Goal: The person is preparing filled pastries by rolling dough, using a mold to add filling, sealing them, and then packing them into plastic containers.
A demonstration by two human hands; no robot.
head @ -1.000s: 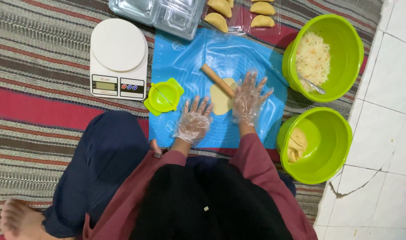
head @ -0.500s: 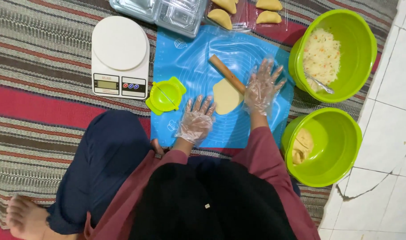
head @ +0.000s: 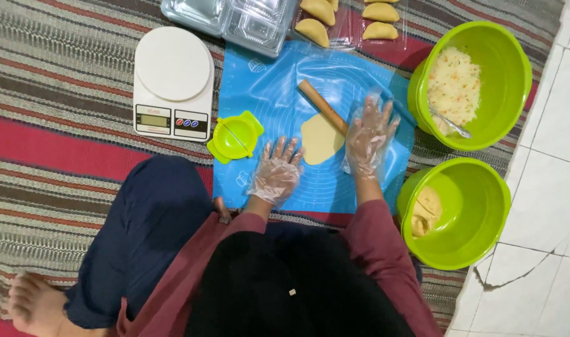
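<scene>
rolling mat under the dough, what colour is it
Blue, with faint pale guide circles; seen in the head view.

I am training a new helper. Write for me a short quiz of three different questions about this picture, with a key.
1. True or false: the rolling pin lies on the blue mat.
2. Which bowl holds the spoon? A) the rice bowl B) the dough bowl
3. Fill in: the flat dough lies between the left hand and the ____ hand.

Key
1. True. Its lower end is by the right hand.
2. A. The spoon rests in the rice filling.
3. Right. Both hands wear clear gloves and are open; the left one lies flat on the mat.
</scene>
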